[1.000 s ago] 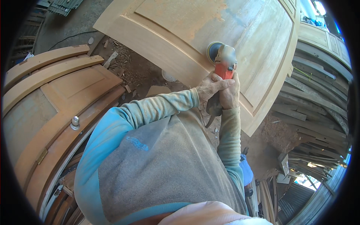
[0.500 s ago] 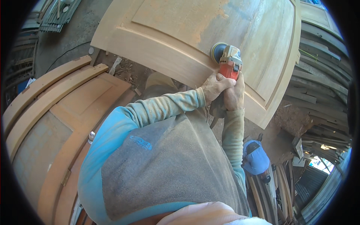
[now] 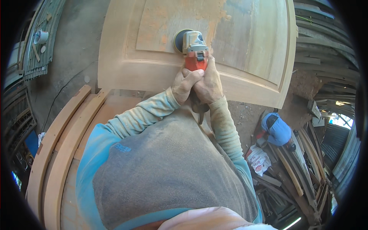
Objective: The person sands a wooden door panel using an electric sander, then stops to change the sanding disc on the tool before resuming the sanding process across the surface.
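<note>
Both my hands grip a red and grey angle grinder fitted with a round sanding disc. My left hand is closed on the near left side of its body, thumb over the red housing. Around the right side and rear wraps my right hand. Under the tool lies a pale wooden panel door. The disc is at the left part of its raised panel, near the lower edge; whether it touches the wood I cannot tell. Orange-brown patches mark the panel beside the disc, and dust coats my sleeves.
Long wooden boards lie at the left. A dark cable crosses the floor beyond them. At the right a person in blue is low down near a white sack and loose timber. Stacked planks line the far right.
Both hands have carried the grinder leftward over the door, from the panel's lower edge onto its left part. The view has shifted too, bringing the white sack into sight.
</note>
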{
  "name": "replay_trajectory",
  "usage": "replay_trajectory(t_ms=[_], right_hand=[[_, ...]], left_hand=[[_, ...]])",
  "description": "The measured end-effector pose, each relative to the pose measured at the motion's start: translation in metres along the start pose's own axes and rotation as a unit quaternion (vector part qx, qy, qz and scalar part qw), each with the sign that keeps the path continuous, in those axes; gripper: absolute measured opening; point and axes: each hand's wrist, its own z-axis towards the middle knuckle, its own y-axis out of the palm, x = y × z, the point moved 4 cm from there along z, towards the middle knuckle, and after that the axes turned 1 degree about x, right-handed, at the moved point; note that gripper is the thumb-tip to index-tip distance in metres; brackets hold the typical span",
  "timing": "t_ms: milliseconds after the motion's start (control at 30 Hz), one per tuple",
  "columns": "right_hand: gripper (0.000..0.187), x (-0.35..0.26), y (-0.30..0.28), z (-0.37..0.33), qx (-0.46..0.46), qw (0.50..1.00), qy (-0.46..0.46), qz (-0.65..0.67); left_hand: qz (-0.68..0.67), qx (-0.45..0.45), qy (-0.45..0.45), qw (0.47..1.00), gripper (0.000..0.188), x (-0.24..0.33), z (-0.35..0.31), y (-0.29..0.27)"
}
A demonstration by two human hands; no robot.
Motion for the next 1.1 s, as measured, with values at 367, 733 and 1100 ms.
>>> replay_trajectory(t_ms=[367,733,1100], right_hand=[[0.053,0.061,-0.081,-0.02,0.136,0.984,0.047,0.103],[0.056,0.048,-0.065,-0.02,0.113,0.992,0.039,0.043],[0.056,-0.012,0.045,0.001,0.001,0.999,-0.053,0.002]], left_hand=[[0.067,-0.078,-0.095,0.99,0.037,-0.087,0.056,0.06],[0.123,-0.142,-0.177,0.966,0.039,-0.084,0.051,0.02],[0.023,-0.072,-0.076,0.994,0.04,0.034,-0.023,-0.031]])
